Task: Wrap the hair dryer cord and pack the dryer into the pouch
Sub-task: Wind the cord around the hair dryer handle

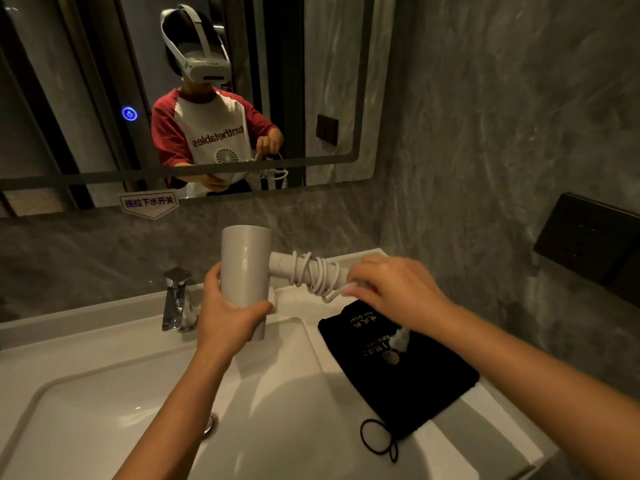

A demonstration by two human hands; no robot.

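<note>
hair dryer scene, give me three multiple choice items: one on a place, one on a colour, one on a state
1. Where does the black pouch lie relative to the basin?
A inside it
B on the ledge to its right
C behind the faucet

2. What colour is the hair dryer?
A black
B red
C white

3. How is the cord?
A wound round the handle
B lying loose in the basin
C plugged into a wall socket

Answers: 1 B, it lies flat on the ledge. 2 C, its whole body is white. 3 A, coils circle the handle; the right hand pinches the cord and the left hand grips the hair dryer.
</note>
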